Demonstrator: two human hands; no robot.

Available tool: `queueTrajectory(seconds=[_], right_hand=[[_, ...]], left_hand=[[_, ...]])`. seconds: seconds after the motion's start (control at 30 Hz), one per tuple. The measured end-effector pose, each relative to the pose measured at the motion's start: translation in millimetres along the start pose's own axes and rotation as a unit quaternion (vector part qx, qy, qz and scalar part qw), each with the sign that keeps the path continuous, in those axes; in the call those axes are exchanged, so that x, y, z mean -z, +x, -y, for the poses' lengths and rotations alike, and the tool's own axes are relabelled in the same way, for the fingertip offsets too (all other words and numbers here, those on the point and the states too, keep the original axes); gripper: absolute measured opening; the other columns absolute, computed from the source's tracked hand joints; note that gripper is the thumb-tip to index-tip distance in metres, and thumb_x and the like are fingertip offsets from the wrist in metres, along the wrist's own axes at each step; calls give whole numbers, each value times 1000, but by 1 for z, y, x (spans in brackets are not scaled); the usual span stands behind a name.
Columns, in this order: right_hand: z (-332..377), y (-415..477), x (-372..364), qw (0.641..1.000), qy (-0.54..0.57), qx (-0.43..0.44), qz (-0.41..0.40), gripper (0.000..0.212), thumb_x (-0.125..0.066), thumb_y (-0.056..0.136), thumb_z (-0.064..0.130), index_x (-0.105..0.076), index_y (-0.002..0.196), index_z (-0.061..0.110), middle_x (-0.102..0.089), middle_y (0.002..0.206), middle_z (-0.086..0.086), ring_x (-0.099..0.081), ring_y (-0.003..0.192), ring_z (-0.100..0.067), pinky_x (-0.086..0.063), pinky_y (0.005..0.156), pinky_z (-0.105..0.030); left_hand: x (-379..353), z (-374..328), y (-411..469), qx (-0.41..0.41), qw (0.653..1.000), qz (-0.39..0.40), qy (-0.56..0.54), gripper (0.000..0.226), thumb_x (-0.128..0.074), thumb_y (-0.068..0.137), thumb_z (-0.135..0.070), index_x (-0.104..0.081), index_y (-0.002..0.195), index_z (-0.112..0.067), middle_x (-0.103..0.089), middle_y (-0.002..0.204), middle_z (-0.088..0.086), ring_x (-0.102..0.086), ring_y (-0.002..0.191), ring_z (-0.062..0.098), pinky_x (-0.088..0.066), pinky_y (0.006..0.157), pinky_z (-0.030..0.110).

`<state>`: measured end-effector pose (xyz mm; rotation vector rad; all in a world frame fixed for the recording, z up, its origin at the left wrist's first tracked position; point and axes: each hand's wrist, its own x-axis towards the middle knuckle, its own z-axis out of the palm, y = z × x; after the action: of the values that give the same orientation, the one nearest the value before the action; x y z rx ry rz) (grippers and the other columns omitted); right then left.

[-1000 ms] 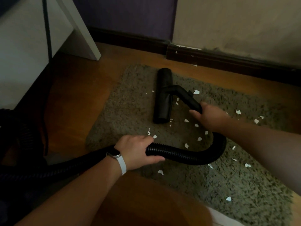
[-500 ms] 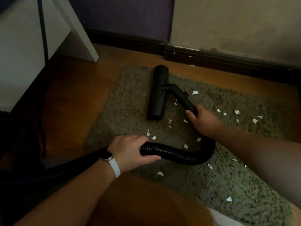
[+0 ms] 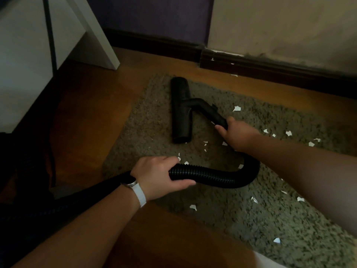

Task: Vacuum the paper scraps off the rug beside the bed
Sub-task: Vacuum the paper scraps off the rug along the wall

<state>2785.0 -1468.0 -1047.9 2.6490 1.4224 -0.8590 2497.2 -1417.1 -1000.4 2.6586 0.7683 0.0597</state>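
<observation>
Left hand (image 3: pixel 160 176): the grip is closed round the ribbed black hose (image 3: pixel 212 176), fingers curled over the top and thumb lying along the near side, at the near edge of the rug (image 3: pixel 260 219). A white band (image 3: pixel 140 194) is on that wrist. Right hand (image 3: pixel 236 134): the grip is wrapped tight round the rigid tube (image 3: pixel 208 111) just behind the nozzle (image 3: pixel 180 111); the fingertips are hidden beneath the tube. Between the two hands the hose bends in a U and rests on the rug. The nozzle lies flat on the far left part of the rug, its long axis pointing toward the skirting (image 3: pixel 270 68). White paper scraps (image 3: pixel 236 108) are scattered over the rug, mostly to the right of the nozzle and around the hose bend, with a few near the front edge. Several more lie by the skirting. The rug sits on a wooden floor (image 3: pixel 92 105), with a white frame (image 3: pixel 92 35) at the upper left.
</observation>
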Motion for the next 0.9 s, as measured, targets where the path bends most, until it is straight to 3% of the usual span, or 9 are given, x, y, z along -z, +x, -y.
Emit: queueTrajectory(seconds=[0.17,0.37,0.63,0.9], right_hand=[[1,-1,3,1000,-3,0,9,53,-32,102,59,-43,126,13,-50,79,1,-55,73,-21,-43,60,-34],[-4,-2,6,1000,7,-4,28,57,-31,101,61,-44,129,13,-56,85,-3,-59,75,-20,-48,64,-35],[-12,-13,-3,999,20,-31,-25,54,-35,99,64,-50,118,15,-57,81,-4,-59,71,-22,-48,60,-33],[-5,-13,1,1000,25,-6,-8,42,-46,98,58,-49,112,18,-56,80,-2,-58,69,-18,-47,58,-32]], left_hand=[[2,0,1,25,999,45,0,59,-45,72,-85,-61,94,-33,-40,68,-21,-49,65,3,-31,52,12],[6,-2,0,36,997,68,-8,55,-52,75,-81,-60,101,-33,-51,78,-18,-56,73,6,-47,61,24],[6,-5,-5,37,996,78,-3,56,-49,75,-83,-58,100,-34,-46,75,-19,-52,72,4,-48,65,24],[6,-1,-10,39,997,72,1,56,-49,74,-83,-59,98,-34,-48,74,-18,-54,70,4,-46,62,24]])
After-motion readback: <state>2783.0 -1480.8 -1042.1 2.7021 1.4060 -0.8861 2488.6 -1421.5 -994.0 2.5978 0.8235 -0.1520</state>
